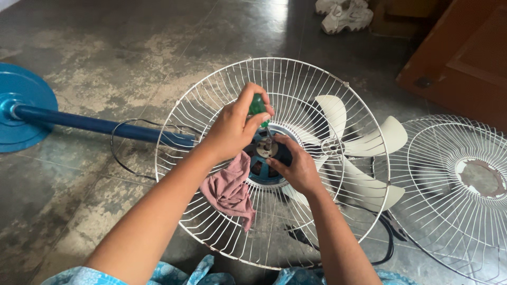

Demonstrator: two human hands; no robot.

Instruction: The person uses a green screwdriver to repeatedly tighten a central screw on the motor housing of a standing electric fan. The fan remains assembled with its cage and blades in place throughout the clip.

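At the centre of the frame the left hand [232, 126] is closed around the green handle of a screwdriver [258, 107], held upright with its thin shaft running down and slightly right to the fan's blue motor hub [266, 158]. The handle shows only between the thumb and the curled fingers, so the screwdriver sits inside the fist and just above the hub. The right hand [297, 163] lies directly beside the hub on its lower right, fingers bent narrowly around the grey centre piece where the shaft tip meets it; thumb and fingertips touch that piece (whether they pinch a small part there is too hidden to tell). A pink rag [231, 192] hangs below the left wrist, draped over the wires of the white rear fan guard [211, 89], which lies flat on the floor and rings both hands. The pale fan blades [369, 142] lie to the right of the hub, partly over the guard's right rim. At the right edge of the frame lies the second wire guard [449, 169], apart from the hands. The blue stand pole [90, 124] runs from the hub towards the round blue base [21, 105] at the upper left, and a black power cord [121, 158] loops beneath it on the grey stone floor [105, 53].
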